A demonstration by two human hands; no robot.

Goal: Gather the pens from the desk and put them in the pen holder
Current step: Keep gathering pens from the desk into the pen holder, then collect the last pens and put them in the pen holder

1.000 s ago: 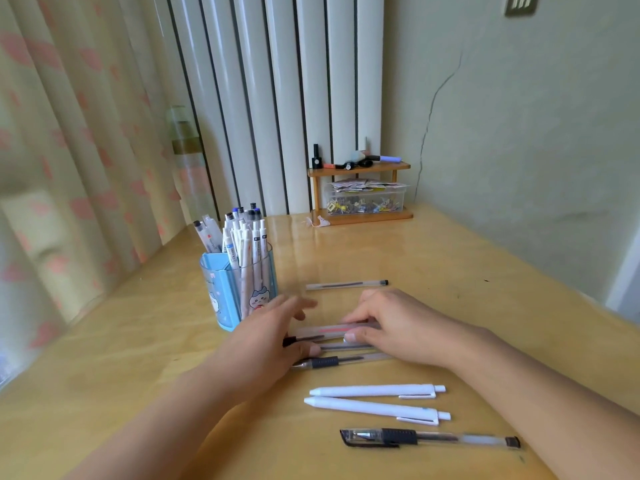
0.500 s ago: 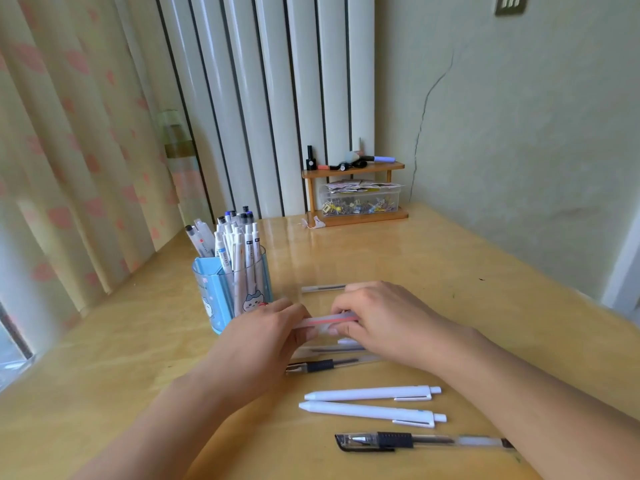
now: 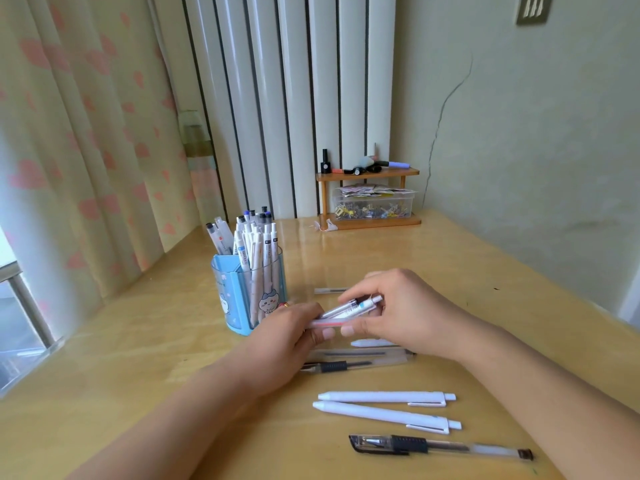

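Pinching a small bundle of pens (image 3: 349, 311) between both hands (image 3: 287, 336) (image 3: 398, 306) beside the pen holder (image 3: 247, 296); light, stiff, slippery barrels likely need a mid-shaft grip, more lying toward the table's (image 3: 138, 341) near edge

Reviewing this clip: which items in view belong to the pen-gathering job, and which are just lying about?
Part of the job:
blue plastic pen holder
bundle of pens held by left hand and right hand
two white click pens
clear black-capped gel pen
clear black-grip pens
thin clear pen

Lying about:
small wooden shelf
clear clip box
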